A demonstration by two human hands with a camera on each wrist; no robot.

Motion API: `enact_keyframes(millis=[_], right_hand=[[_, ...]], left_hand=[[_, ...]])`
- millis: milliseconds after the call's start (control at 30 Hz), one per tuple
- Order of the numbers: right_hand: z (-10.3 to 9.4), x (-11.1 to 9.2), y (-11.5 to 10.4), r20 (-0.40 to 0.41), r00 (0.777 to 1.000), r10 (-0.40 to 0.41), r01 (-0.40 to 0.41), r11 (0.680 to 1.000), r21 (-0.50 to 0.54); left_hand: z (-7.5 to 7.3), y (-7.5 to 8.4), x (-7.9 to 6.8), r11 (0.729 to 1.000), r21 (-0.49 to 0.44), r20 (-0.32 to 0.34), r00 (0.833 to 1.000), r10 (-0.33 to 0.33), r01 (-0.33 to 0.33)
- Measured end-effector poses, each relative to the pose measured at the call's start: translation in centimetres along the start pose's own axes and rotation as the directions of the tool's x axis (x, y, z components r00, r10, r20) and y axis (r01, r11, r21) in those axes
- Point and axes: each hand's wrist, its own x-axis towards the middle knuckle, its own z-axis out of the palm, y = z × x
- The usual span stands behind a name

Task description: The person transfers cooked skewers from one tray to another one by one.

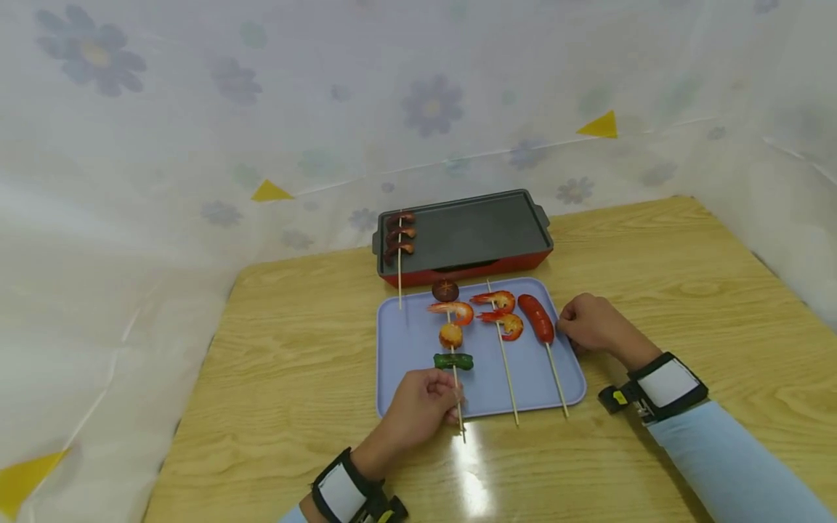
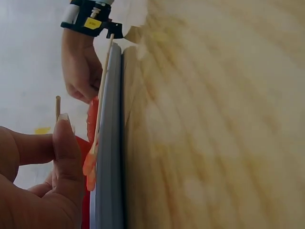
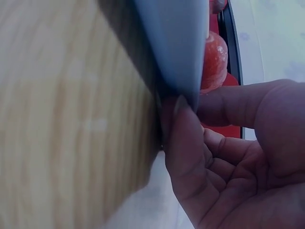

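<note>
My left hand (image 1: 418, 407) pinches the lower stick of a mixed skewer (image 1: 451, 336) between thumb and finger. That skewer carries a mushroom, a shrimp, a round yellow piece and a green pepper, and overlaps the lilac tray (image 1: 405, 356). Its stick end (image 2: 58, 106) juts past the fingertips in the left wrist view. At the tray's right edge, my right hand (image 1: 591, 323) grips the rim, thumb and finger on either side of it in the right wrist view. A shrimp skewer (image 1: 502, 327) and a sausage on a stick (image 1: 538, 319) lie on the tray, the sausage nearest my right hand.
Behind the tray stands a red grill with a dark plate (image 1: 477, 229). A skewer of dark brown curled pieces (image 1: 400, 236) lies at the grill's left end, its stick reaching over the tray. The wooden table (image 1: 294, 349) meets a flower-patterned curtain (image 1: 314, 116) at the back.
</note>
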Motion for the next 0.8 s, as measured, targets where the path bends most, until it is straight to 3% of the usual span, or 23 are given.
enact_keyframes(millis=[433, 800], right_hand=[[-0.2, 0.0, 0.0, 0.002, 1.000, 0.003, -0.003, 1.000, 0.018], [-0.2, 0.0, 0.2, 0.057, 0.998, 0.028, -0.028, 1.000, -0.004]], left_hand=[[0.4, -0.7, 1.5, 0.998, -0.023, -0.022, 0.998, -0.056, 0.055], [-0.1, -1.0, 1.9, 0.993, 0.099, -0.021, 0.998, -0.062, 0.064]])
